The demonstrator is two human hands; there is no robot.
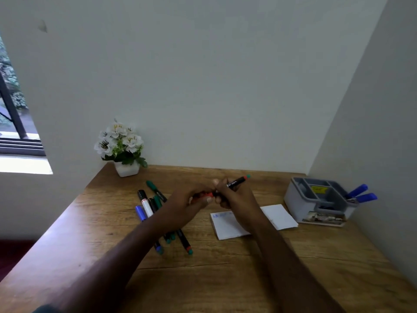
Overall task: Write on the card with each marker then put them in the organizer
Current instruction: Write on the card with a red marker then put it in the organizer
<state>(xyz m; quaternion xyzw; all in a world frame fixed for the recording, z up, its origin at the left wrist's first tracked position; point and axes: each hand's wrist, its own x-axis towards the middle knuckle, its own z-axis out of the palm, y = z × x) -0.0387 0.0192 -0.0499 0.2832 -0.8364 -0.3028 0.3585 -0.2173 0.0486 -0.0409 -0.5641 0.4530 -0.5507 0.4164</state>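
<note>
Both my hands meet above the middle of the wooden desk. My right hand [230,195] grips the black barrel of a red marker [237,182], its tail pointing up and right. My left hand [191,201] pinches the marker's red cap [208,195] at the other end. Below my right wrist lies a white card [228,227] with blue writing at its top left corner. A grey organizer [316,202] stands at the right, with two blue markers [361,194] sticking out of its right side. Several loose markers [150,203] lie under and left of my left arm.
A small white pot of white flowers [121,147] stands in the desk's back left corner. A second sheet of white paper [282,215] lies between the card and the organizer. Walls close the desk at the back and right. A window is at far left.
</note>
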